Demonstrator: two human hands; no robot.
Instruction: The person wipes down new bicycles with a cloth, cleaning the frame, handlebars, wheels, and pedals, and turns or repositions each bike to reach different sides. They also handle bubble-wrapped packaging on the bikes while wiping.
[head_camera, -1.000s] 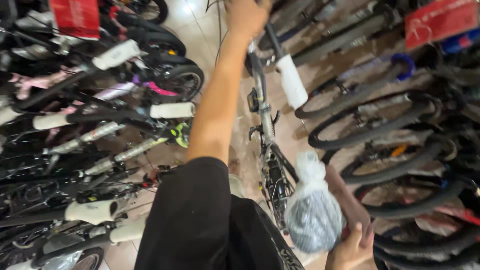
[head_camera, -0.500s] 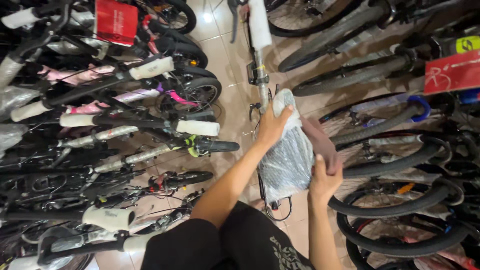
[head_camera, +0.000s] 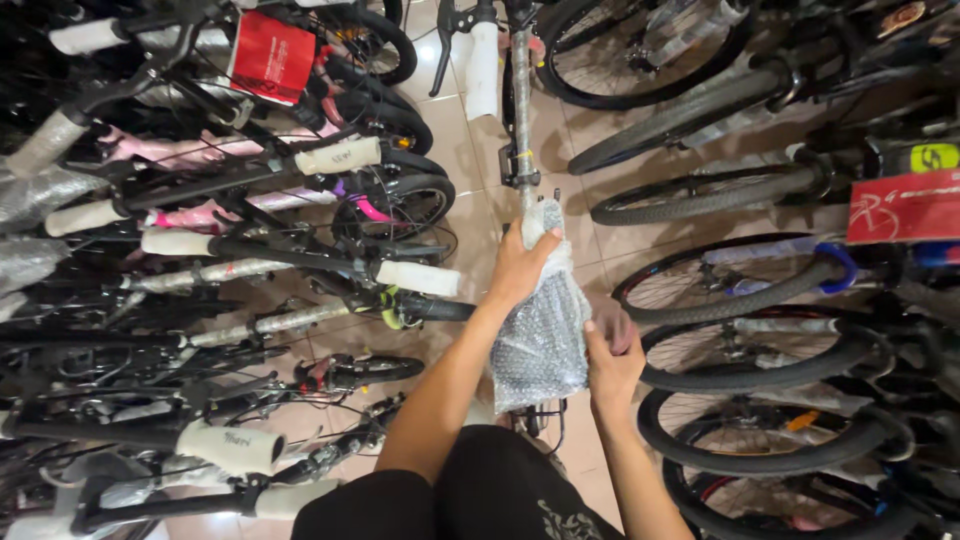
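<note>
Left hand grips the top of the bubble-wrapped saddle; right hand clasps its right side. The saddle sits on the central bike, in the tiled aisle between packed rows of bicycles.

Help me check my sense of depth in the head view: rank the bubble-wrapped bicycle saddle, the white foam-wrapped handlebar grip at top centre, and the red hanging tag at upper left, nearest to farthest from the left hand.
1. Bubble-wrapped bicycle saddle: under the left hand, touching it.
2. White foam-wrapped handlebar grip: straight ahead, top centre.
3. Red hanging tag: far upper left, on another bicycle.
</note>
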